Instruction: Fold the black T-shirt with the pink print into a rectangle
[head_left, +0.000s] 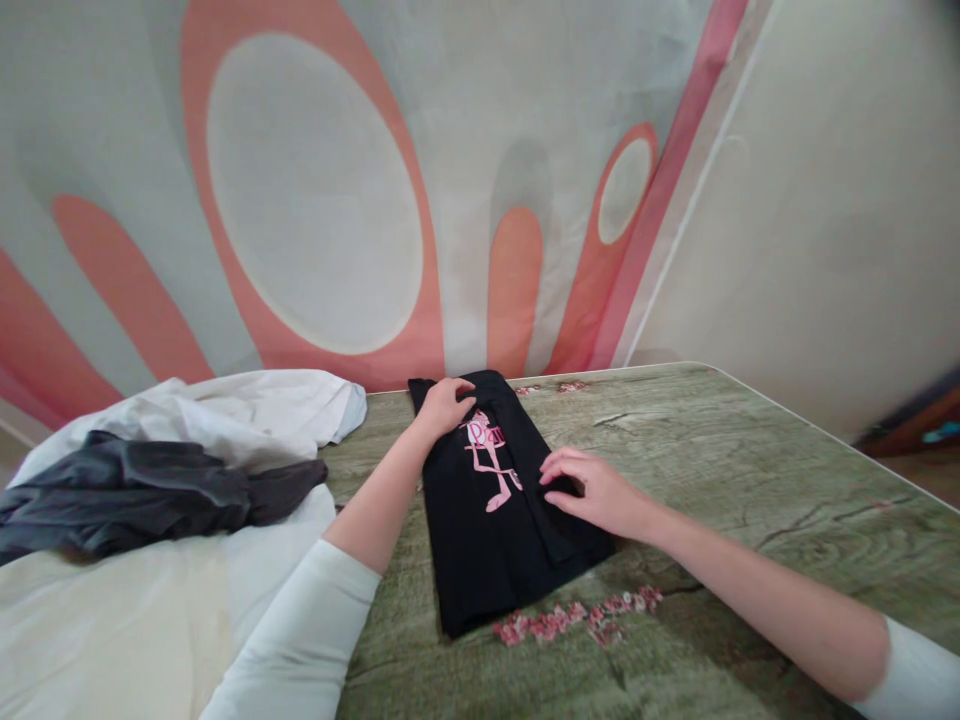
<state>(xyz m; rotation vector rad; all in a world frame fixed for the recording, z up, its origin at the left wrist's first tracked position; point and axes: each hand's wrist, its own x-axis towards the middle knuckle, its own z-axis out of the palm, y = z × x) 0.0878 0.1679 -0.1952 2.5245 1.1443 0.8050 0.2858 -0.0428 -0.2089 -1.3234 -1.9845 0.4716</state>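
A black T-shirt [472, 540] with a pink cartoon figure printed on it lies folded into a long panel on the wood-patterned table. At its far end, my left hand [448, 405] rests on the cloth with bent fingers beside the top of the print. My right hand [589, 490] is over the shirt's right edge, its fingers curved and the thumb apart from them. Dark cloth shows in the gap between thumb and fingers. Neither hand visibly grips a fold.
White cloth [285, 410] and a dark grey garment [172, 490] are heaped on the left, with cream fabric [112, 630] nearer me. The table [720, 480] has printed pink blossoms. Behind it stands a wall covering [465, 150] with coral shapes.
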